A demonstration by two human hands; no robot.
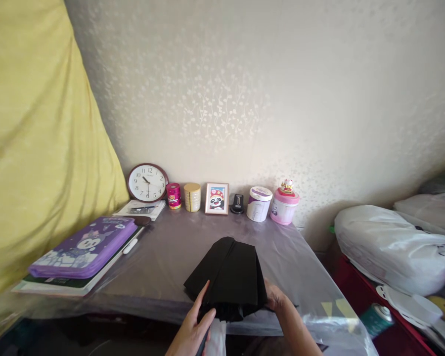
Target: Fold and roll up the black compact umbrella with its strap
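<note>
A black folding umbrella (232, 272), its cloth loose and partly gathered, lies over the front part of the table with its open edge toward me. My left hand (195, 326) is closed around its lower end, thumb and index finger against the cloth; a dark piece of the handle shows below the palm. At the umbrella's right edge, my right hand (276, 296) grips the black cloth, its fingertips partly hidden behind the folds. A thin dark strip shows just right of that hand.
The grey plastic-covered table (163, 252) ends just in front of me. A purple case (87, 247) rests on books at left. Along the wall stand a clock (147, 183), tins, a framed panda picture (217, 199) and a pink tub (284, 206). White bags (389, 247) lie right.
</note>
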